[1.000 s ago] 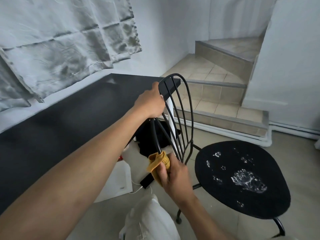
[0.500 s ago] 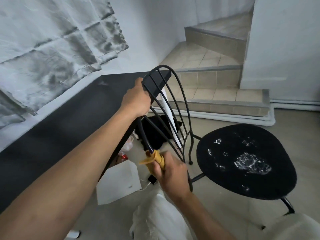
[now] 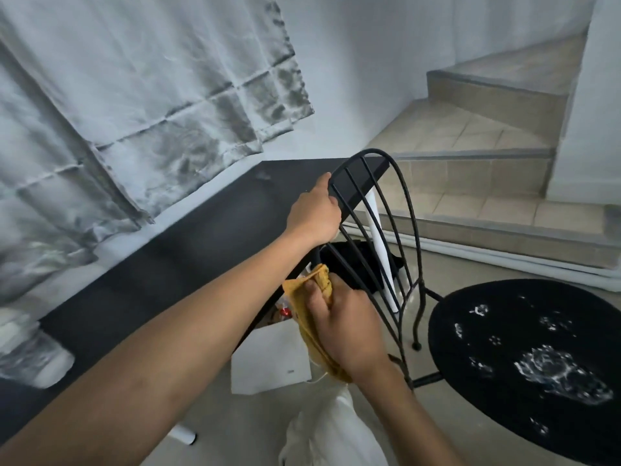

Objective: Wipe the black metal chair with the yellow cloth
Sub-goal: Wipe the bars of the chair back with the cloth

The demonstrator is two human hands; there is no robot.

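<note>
Looking down into a pale-walled room, with a creased grey curtain (image 3: 134, 112) hanging at far left over a long black counter (image 3: 168, 264). Holding the left hand (image 3: 314, 213) out past the counter edge and closing its grip round the upper left curve of the wire back of the black metal chair (image 3: 497, 391). Bunching the yellow cloth (image 3: 302, 304) in the grip of the right hand (image 3: 349, 327) just below, and pressing it to the outer rod on that same side of the back. Keeping both hands above a flat white package (image 3: 268, 361) lying on the grey floor. Showing foamy wet patches (image 3: 564, 375) on the chair's round seat, spreading out to the right. Ending at upper right with beige tiled stairs (image 3: 470, 136) rising beside a white wall.
</note>
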